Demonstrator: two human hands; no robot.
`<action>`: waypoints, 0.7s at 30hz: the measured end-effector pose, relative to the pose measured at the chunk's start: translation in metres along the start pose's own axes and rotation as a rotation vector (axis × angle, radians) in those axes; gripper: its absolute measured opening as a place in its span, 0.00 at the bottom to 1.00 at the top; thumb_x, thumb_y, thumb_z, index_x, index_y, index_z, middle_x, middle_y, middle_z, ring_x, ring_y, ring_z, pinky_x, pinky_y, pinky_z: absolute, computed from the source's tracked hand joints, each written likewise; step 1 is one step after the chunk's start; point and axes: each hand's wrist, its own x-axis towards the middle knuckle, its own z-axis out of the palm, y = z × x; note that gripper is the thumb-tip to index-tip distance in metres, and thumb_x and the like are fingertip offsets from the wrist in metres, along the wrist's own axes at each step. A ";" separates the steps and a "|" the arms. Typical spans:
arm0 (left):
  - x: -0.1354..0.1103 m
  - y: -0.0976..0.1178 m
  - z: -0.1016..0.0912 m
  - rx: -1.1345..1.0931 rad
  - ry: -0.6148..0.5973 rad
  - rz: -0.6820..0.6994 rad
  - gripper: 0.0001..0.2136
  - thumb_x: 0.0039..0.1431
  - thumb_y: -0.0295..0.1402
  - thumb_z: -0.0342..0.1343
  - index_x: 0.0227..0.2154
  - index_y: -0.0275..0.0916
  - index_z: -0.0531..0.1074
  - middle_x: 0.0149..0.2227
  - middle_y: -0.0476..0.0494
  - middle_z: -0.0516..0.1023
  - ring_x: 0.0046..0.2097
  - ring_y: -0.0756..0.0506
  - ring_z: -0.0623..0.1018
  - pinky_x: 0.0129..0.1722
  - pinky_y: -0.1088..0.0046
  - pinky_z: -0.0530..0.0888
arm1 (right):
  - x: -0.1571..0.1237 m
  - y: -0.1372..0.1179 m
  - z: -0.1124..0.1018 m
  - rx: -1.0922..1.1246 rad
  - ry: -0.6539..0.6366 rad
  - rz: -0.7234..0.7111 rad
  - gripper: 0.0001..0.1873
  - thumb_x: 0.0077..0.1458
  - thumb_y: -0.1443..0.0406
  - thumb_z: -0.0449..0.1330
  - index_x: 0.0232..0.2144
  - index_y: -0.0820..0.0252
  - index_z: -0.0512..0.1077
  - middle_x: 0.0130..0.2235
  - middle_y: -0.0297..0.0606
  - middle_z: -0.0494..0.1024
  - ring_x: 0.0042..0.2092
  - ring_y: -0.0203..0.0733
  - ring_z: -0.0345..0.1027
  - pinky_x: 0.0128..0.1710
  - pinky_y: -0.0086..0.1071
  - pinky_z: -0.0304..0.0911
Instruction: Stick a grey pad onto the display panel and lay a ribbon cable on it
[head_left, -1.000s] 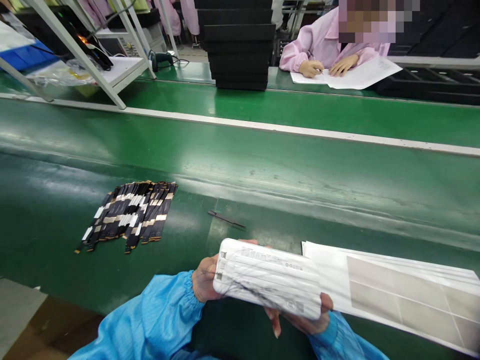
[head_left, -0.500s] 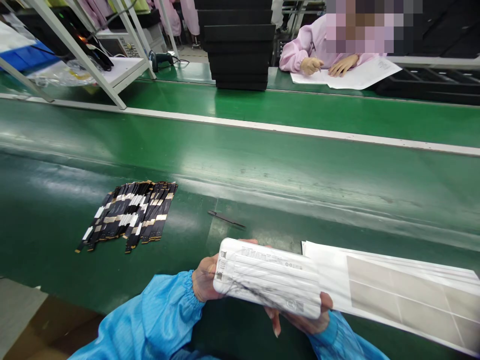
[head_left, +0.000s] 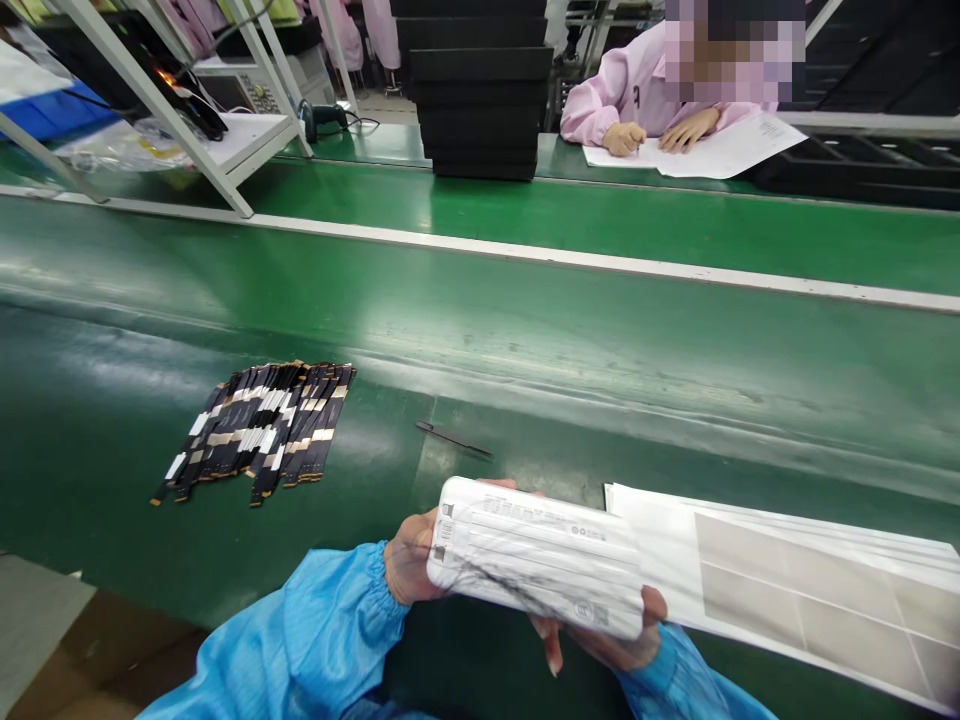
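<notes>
A white power bank (head_left: 536, 560), with rounded corners and small grey print on its upper face, is held tilted in front of me above the green bench. My left hand (head_left: 410, 560) is closed around its left end. The opposite end rests in my right hand (head_left: 626, 640), whose thumb presses the right edge while other fingers show below it. Parts of both hands are hidden behind the power bank. Just beyond it lies a thin dark tweezer-like tool (head_left: 454, 440). Blue sleeves cover both my forearms.
Many dark flat flex cables (head_left: 262, 430) lie in a pile at left. White sheets with grey panels (head_left: 795, 580) sit at right. Across the green bench (head_left: 525, 330) stand black stacked trays (head_left: 480, 100), a white-framed shelf (head_left: 247, 140) and a pink-sleeved person with paper (head_left: 720, 155).
My hands and the power bank stay practically still. Across the bench, the other person's head and writing hand have shifted slightly.
</notes>
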 end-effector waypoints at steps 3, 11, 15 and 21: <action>-0.001 0.000 0.000 0.001 0.000 -0.008 0.36 0.32 0.39 0.75 0.50 0.45 0.76 0.55 0.41 0.73 0.61 0.34 0.67 0.62 0.60 0.62 | 0.001 0.000 0.000 0.011 -0.010 -0.004 0.31 0.53 0.45 0.62 0.56 0.50 0.71 0.46 0.43 0.78 0.44 0.41 0.75 0.37 0.28 0.73; -0.001 -0.001 0.000 0.010 0.022 0.014 0.34 0.34 0.39 0.75 0.50 0.44 0.76 0.54 0.42 0.74 0.60 0.36 0.69 0.61 0.64 0.62 | -0.003 0.002 -0.004 -0.002 -0.015 0.002 0.32 0.54 0.44 0.61 0.51 0.58 0.75 0.43 0.45 0.78 0.44 0.43 0.75 0.37 0.28 0.73; 0.000 -0.001 -0.002 0.019 0.003 0.012 0.36 0.33 0.40 0.75 0.51 0.44 0.75 0.56 0.41 0.72 0.62 0.35 0.66 0.62 0.61 0.61 | -0.003 0.005 -0.007 0.010 -0.032 -0.022 0.31 0.54 0.44 0.61 0.53 0.56 0.74 0.45 0.46 0.78 0.44 0.44 0.75 0.37 0.29 0.73; 0.000 -0.002 -0.003 0.017 0.017 0.010 0.37 0.31 0.41 0.75 0.51 0.45 0.75 0.56 0.40 0.72 0.63 0.31 0.63 0.63 0.56 0.60 | 0.001 0.006 -0.006 0.068 -0.092 -0.085 0.34 0.57 0.49 0.60 0.63 0.49 0.62 0.51 0.46 0.75 0.48 0.44 0.74 0.39 0.31 0.73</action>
